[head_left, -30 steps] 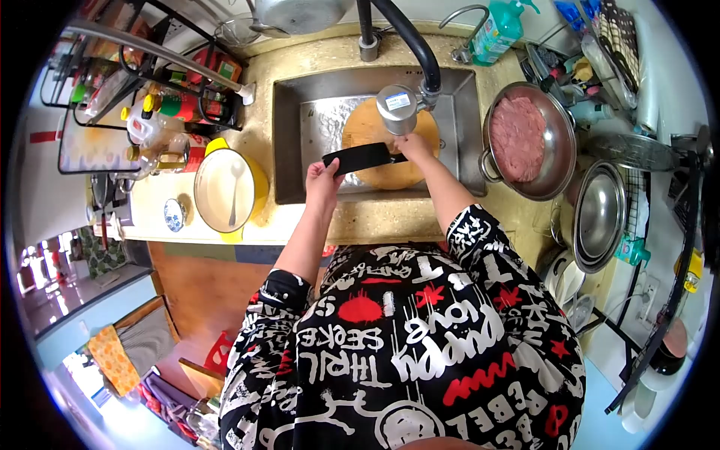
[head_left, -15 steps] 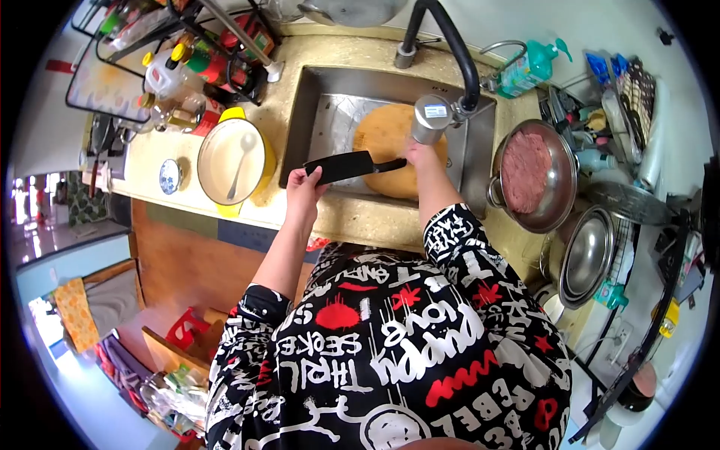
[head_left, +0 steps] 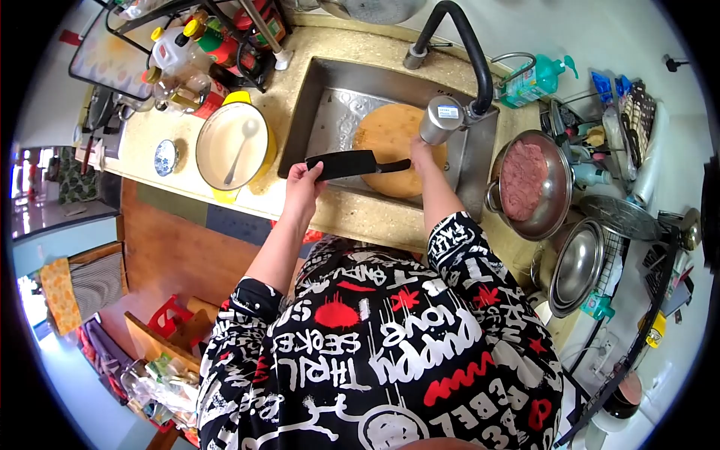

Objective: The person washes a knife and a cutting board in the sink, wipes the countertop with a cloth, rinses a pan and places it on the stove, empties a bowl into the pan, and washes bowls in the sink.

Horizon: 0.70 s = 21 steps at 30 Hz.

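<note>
My left hand [head_left: 303, 182] pinches the blade end of a black cleaver [head_left: 343, 164], held level over the near edge of the sink [head_left: 300, 112]. The cleaver's handle points right, towards my right hand [head_left: 421, 154]. That hand is just below the silver faucet head [head_left: 442, 120], close to the handle's end. Its fingers are partly hidden, and whether they touch the handle is unclear. Under both, a round wooden cutting board [head_left: 390, 124] lies in the steel sink.
Left of the sink stand a yellow pot [head_left: 268, 154] with a spoon [head_left: 241, 154] inside and a small blue-white dish [head_left: 166, 158]. To the right, a steel pan [head_left: 556, 191] holds ground meat [head_left: 523, 180], near steel bowls [head_left: 577, 266]. A green soap bottle [head_left: 531, 81] stands behind.
The view has shifted and tilted slightly. Both hands and the cleaver keep nearly the same place over the sink.
</note>
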Available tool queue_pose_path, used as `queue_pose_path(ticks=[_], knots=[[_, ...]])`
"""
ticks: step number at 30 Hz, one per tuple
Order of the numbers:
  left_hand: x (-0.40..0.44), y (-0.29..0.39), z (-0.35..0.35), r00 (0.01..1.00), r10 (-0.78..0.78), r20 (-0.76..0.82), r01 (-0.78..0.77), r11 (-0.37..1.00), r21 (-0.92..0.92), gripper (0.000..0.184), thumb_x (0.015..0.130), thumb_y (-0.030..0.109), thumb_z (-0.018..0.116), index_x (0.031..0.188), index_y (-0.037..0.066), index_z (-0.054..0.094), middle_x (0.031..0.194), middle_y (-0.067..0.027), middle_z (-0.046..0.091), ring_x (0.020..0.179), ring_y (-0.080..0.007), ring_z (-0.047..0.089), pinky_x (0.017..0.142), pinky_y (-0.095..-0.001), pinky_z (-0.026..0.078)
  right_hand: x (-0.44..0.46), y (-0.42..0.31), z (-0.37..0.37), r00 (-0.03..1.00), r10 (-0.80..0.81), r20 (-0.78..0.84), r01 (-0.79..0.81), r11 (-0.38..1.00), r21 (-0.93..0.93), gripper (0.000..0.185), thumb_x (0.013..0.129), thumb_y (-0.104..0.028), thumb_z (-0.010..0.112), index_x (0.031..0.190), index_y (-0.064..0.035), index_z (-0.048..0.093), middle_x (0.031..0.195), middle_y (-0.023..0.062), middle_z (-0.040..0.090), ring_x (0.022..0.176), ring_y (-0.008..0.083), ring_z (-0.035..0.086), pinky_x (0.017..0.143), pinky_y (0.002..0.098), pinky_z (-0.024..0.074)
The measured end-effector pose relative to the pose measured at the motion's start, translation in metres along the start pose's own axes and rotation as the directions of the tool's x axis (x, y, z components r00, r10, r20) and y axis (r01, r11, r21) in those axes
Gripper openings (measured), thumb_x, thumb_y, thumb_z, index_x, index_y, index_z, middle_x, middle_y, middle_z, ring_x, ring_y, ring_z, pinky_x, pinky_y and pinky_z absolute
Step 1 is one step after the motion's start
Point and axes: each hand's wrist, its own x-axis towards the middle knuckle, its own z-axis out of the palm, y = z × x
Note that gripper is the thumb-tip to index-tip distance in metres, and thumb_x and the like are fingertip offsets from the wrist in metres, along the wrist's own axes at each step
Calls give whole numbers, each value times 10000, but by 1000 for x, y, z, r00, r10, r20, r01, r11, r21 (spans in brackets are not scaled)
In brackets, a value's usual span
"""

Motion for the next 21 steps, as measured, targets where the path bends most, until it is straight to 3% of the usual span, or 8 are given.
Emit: queue_pose_path(ticks=[1, 3, 6, 9, 12, 15, 19, 21], knots=[[1, 0, 2, 1000, -8, 7, 8, 1000, -9, 171, 910, 127, 694, 901, 149, 524, 840, 13, 641, 711, -89, 618, 578, -208, 536, -16, 5, 1, 984, -164, -74, 131, 934, -331, 207, 981, -294, 525, 1046, -102, 568, 798, 54, 585, 706, 164, 572, 573, 322, 459], [2, 0, 6, 1000, -14, 12, 14, 999, -29, 170, 916, 128, 687, 893, 150, 519, 825, 11, 638, 692, -93, 619, 573, -202, 541, -41, -6, 3, 956, -289, -44, 245, 875, -418, 275, 1005, -304, 520, 1157, -87, 592, 884, 79, 646, 790, 168, 633, 634, 331, 518], [5, -1, 15, 999, -20, 28, 22, 998, -59, 175, 914, 125, 689, 890, 147, 517, 822, 3, 636, 694, -104, 622, 577, -206, 543, -103, -45, -1, 972, -168, 163, 190, 974, -124, 223, 998, -225, 539, 1152, -70, 586, 984, 71, 637, 842, 188, 639, 739, 357, 543], [7, -10, 28, 1000, -16, 24, 19, 995, -99, 184, 909, 114, 695, 899, 137, 513, 845, -13, 635, 717, -124, 628, 594, -214, 549, -134, -68, 0, 976, 31, 217, -59, 991, 120, 177, 993, -189, 542, 1114, -64, 576, 983, 79, 633, 857, 218, 640, 796, 382, 552], [13, -29, 42, 999, -49, 16, 51, 987, -151, 206, 903, 84, 695, 934, 123, 496, 900, -36, 633, 764, -150, 634, 628, -228, 558, -90, -46, -12, 938, 83, 337, -284, 740, 609, 123, 987, -151, 534, 1063, -61, 569, 968, 87, 622, 876, 240, 641, 769, 398, 555], [13, -58, 49, 998, -60, 36, 65, 986, -153, 244, 896, 67, 699, 901, 126, 462, 897, -27, 610, 782, -149, 623, 644, -236, 558, -73, -25, 2, 975, -54, 215, -122, 681, 722, 77, 983, -123, 518, 1027, -64, 542, 927, 86, 600, 833, 226, 625, 733, 360, 548], [-15, -70, 60, 996, -86, 37, 90, 987, -136, 280, 899, 64, 695, 878, 136, 425, 895, -30, 590, 770, -141, 603, 652, -242, 566, -99, -43, 25, 982, 182, 40, -130, 514, 848, 68, 1006, -109, 458, 945, -88, 480, 757, 35, 513, 615, 165, 510, 553, 288, 484], [-24, -72, 63, 996, -91, 14, 92, 981, -171, 283, 912, 65, 680, 870, 140, 409, 879, -21, 563, 773, -143, 597, 674, -247, 566, -101, -38, 23, 995, 6, 98, -81, 614, 785, 177, 977, -129, 467, 802, -105, 453, 654, 13, 454, 535, 132, 447, 493, 252, 426]])
